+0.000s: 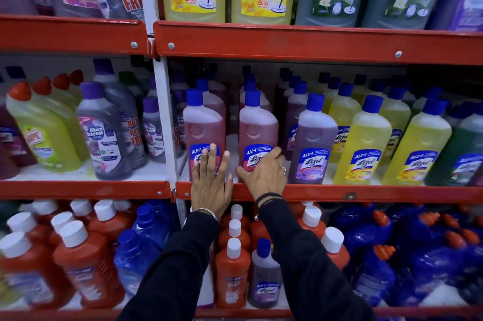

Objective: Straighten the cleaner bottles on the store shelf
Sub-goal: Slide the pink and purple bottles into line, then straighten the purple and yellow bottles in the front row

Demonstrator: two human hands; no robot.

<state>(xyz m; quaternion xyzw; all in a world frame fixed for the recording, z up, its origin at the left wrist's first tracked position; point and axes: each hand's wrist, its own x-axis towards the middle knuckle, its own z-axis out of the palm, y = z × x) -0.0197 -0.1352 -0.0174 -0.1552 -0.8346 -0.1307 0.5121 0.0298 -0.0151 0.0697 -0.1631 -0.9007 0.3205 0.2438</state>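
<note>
Two pink Lizol bottles with blue caps stand upright at the front of the middle shelf (pixel 366 194). My left hand (pixel 210 184) lies flat, fingers spread, against the lower front of the left pink bottle (pixel 202 124). My right hand (pixel 266 173) wraps around the base of the right pink bottle (pixel 257 124), fingers across its label. A gap separates the two bottles. More pink bottles stand in rows behind them.
A purple Lizol bottle (pixel 315 143) stands right of my right hand, then yellow ones (pixel 362 143). A white upright post (pixel 166 116) borders the left pink bottle. Max Kleen bottles (pixel 104 132) lean at left. Orange and blue bottles fill the shelf below.
</note>
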